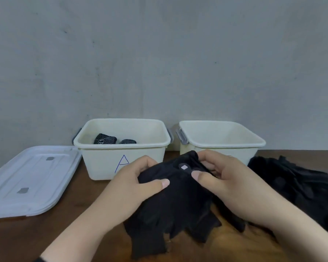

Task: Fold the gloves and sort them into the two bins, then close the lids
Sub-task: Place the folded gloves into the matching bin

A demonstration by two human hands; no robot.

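Note:
A black glove [178,203] with a small pale patch near its cuff hangs above the wooden table, fingers pointing toward me. My left hand [133,178] grips its left side, thumb on top. My right hand [222,176] pinches the cuff end on the right. Behind them stand two cream bins: the left bin [121,146], marked "A", holds two folded dark patterned gloves [105,139]; the right bin [222,142] shows nothing inside from here. A heap of black gloves [292,188] lies at the right.
White lids [30,178] lie stacked flat on the table at the left. A grey wall rises right behind the bins. Both bins have grey latches on their sides. Bare brown tabletop [45,235] shows at the near left.

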